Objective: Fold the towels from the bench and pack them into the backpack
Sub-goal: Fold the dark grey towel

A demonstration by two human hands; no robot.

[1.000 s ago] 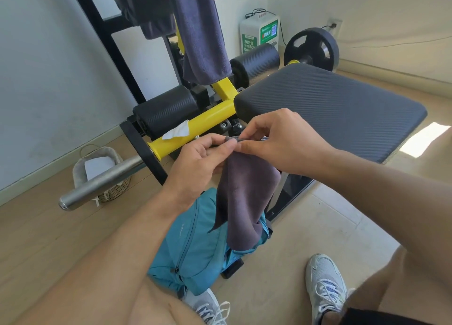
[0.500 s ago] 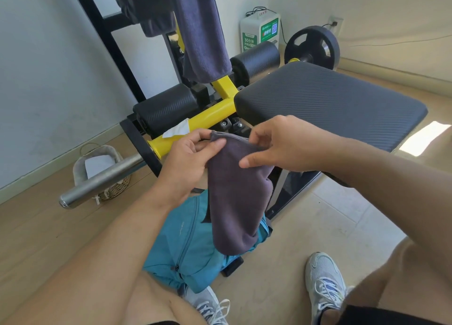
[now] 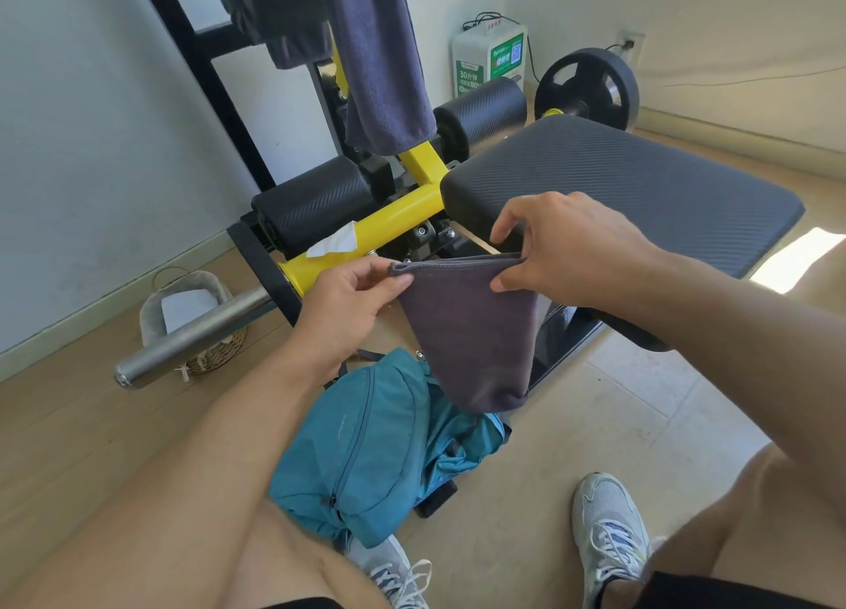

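Presently, in the head view, a folded grey towel (image 3: pixel 471 333) hangs between both hands above the blue backpack (image 3: pixel 366 443) on the floor. The left hand (image 3: pixel 348 301) pinches the towel's upper left corner between thumb and fingers; the right hand (image 3: pixel 567 246) pinches the upper right edge likewise. The top edge runs taut between them, just in front of the bench (image 3: pixel 641 187) pad. Another towel (image 3: pixel 375 54) hangs on the frame behind.

Both hands (image 3: pixel 462 283) hold a folded towel (image 3: pixel 471 333) above the backpack (image 3: pixel 366 443).
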